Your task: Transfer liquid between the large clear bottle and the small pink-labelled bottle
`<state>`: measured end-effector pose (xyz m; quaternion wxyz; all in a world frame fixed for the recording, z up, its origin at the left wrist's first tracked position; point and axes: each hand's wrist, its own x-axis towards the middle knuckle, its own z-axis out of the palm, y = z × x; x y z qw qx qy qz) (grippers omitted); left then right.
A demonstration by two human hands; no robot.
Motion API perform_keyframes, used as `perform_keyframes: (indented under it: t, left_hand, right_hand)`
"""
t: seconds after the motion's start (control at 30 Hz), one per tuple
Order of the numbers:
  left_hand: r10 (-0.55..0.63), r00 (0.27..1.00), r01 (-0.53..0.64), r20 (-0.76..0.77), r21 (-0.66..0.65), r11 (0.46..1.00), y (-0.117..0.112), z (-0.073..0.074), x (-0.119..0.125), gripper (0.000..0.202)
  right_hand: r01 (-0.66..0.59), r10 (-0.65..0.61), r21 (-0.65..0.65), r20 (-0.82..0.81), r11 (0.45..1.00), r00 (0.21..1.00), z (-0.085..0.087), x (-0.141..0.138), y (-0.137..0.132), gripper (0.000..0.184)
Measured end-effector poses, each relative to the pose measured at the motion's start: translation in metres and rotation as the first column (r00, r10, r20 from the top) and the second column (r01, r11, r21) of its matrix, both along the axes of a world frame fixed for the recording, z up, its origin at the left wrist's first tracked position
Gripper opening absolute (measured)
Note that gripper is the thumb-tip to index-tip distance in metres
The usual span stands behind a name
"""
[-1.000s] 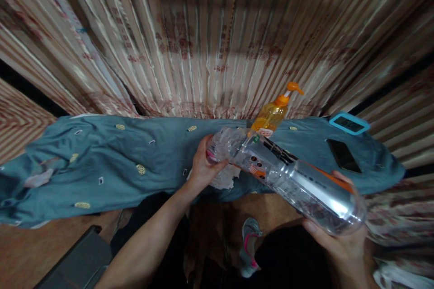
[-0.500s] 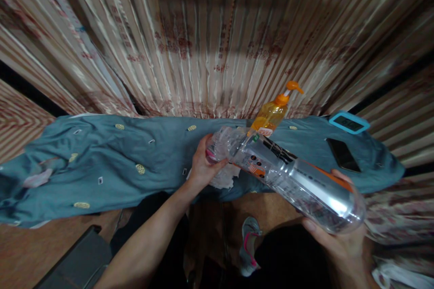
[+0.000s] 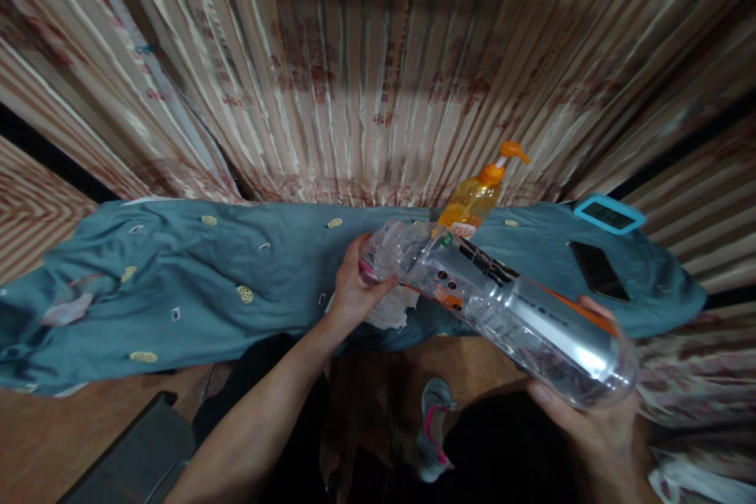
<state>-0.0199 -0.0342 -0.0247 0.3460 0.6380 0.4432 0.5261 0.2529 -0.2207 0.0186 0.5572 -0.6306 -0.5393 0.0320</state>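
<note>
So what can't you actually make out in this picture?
All in the head view:
Mouth of the clear bottle: covered by the left hand, so cap on or off is unclear.
Its label print: too small and blurred.
Base of the orange pump bottle: hidden behind the clear bottle.
Display of the blue-framed device: too small to read.
Right hand: its wrist runs off the lower edge.

Free room: cloth-covered worktop (image 3: 177, 276), largely open from 8 to 10 o'clock of the left hand (image 3: 353, 293). Obstacles: pump bottle (image 3: 476, 203) at 2 o'clock; phone (image 3: 598, 270) and blue device (image 3: 608, 215) near 3 o'clock; clear bottle (image 3: 508, 315) running toward 4 o'clock; curtain (image 3: 378, 79) closing 12 o'clock.
</note>
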Motion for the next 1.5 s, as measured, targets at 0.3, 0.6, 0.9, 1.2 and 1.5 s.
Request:
perform_keyframes:
  t: [0.3,0.6,0.9,1.2,1.5]
  left_hand:
    - [0.006,1.000,-0.006,-0.021,0.027,1.000,0.0009,-0.0020,0.0000,0.084]
    - [0.008,1.000,-0.008,-0.018,0.011,1.000,0.0010,-0.0028,0.0003,0.087]
    - [-0.017,1.000,0.017,0.016,-0.019,1.000,-0.0006,-0.0006,-0.0002,0.085]
    - [-0.010,1.000,0.011,-0.017,0.028,1.000,0.0021,-0.0054,-0.0034,0.083]
    - [0.024,0.998,-0.018,-0.051,0.099,0.995,0.0035,-0.0089,-0.0046,0.079]
  right_hand:
    - [-0.002,0.001,0.015,0.059,1.000,0.998,0.0028,-0.0020,0.0014,0.106]
    - [-0.005,0.003,0.026,0.048,1.000,0.999,0.0021,-0.0024,0.0015,0.109]
    - [-0.002,-0.001,-0.038,-0.072,0.999,0.997,0.0004,-0.0003,-0.0004,0.119]
    - [0.001,-0.001,-0.002,-0.019,1.000,1.000,0.0019,-0.0016,0.0013,0.114]
    - [-0.018,0.018,0.008,-0.003,1.000,1.000,0.0017,-0.0012,0.0017,0.112]
